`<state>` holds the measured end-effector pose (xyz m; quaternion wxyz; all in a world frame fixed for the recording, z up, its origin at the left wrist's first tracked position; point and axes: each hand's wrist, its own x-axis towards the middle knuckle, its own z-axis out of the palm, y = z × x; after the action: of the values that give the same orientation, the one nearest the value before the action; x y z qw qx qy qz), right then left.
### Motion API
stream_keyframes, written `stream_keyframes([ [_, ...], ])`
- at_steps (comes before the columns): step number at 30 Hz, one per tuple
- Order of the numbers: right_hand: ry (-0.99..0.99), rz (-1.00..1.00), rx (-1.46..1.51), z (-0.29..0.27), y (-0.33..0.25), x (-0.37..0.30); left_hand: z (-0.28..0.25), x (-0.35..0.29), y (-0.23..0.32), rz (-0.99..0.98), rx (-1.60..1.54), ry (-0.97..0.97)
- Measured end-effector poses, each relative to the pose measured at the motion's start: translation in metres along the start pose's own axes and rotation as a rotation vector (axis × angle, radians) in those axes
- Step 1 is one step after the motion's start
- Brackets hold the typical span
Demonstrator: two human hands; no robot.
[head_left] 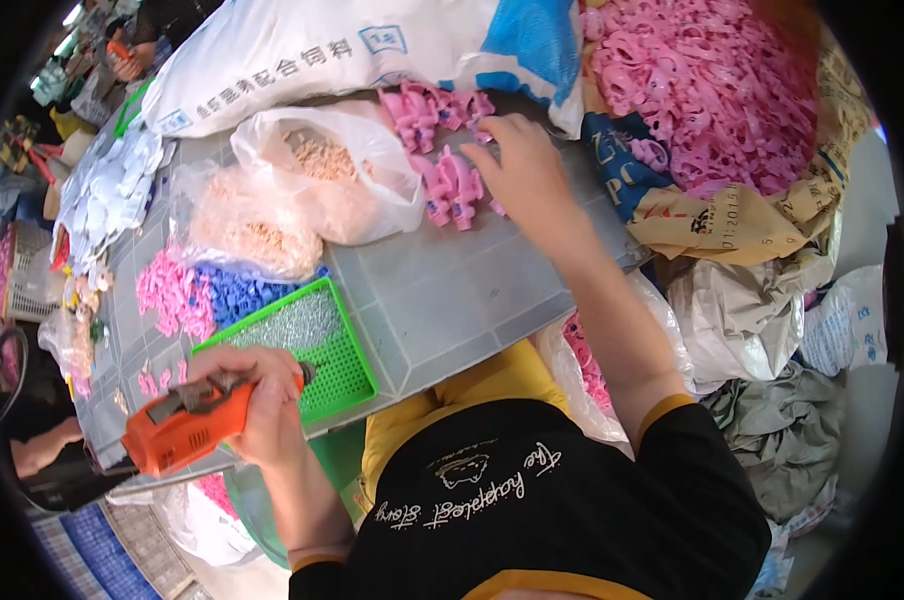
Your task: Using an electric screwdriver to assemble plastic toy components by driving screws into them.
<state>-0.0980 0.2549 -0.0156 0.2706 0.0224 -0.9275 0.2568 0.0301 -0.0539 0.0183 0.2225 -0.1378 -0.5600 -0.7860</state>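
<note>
My left hand (264, 395) is wrapped round an orange electric screwdriver (187, 432). The tool's dark tip points right, over the near edge of a green perforated basket (357, 388). Small silvery metal pieces, apparently screws (297, 322), lie heaped in the basket's far part. Farther off, my right hand (527, 175) has its thumb and fingers apart. Its fingertips reach the right side of several pink plastic pieces (450, 190) on the grey table (442, 290); whether they touch a piece I cannot tell. More pink pieces (417, 112) stand just behind.
Clear bags of small peach parts (347, 195) sit mid-table, before a large white sack (302, 65). Left lie pink parts (177, 295), blue parts (237, 290) and pale flat pieces (107, 195). On the right, an open brown sack (732, 225) holds many pink parts (707, 95).
</note>
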Motion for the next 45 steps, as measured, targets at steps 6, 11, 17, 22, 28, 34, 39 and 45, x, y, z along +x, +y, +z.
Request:
stream_keyframes([
  [6,-0.359,-0.163,-0.34,0.047,-0.027,0.017,-0.005,-0.002,0.006,-0.023,0.067,0.039],
  [11,-0.317,-0.257,-0.486,0.051,-0.028,0.012,-0.016,0.0,0.007,-0.064,0.088,0.095],
  [17,-0.086,-0.437,-0.473,0.033,-0.027,-0.006,-0.039,-0.006,0.013,-0.107,0.302,0.086],
  [22,-0.056,-0.252,-0.353,0.009,-0.036,-0.038,-0.06,-0.02,0.01,-0.125,0.305,0.066],
  [28,-0.32,0.077,0.445,0.03,-0.058,-0.093,-0.063,-0.022,0.003,-0.09,0.233,0.064],
  [34,-0.522,0.122,0.575,0.057,-0.091,-0.104,-0.066,-0.024,0.002,-0.061,0.295,0.003],
  [39,-0.564,0.181,0.606,0.065,-0.088,-0.102,-0.061,-0.026,0.002,-0.043,0.336,0.044],
  [45,-0.524,0.162,0.619,0.074,-0.076,-0.106,-0.034,-0.012,0.016,0.067,0.225,-0.005],
])
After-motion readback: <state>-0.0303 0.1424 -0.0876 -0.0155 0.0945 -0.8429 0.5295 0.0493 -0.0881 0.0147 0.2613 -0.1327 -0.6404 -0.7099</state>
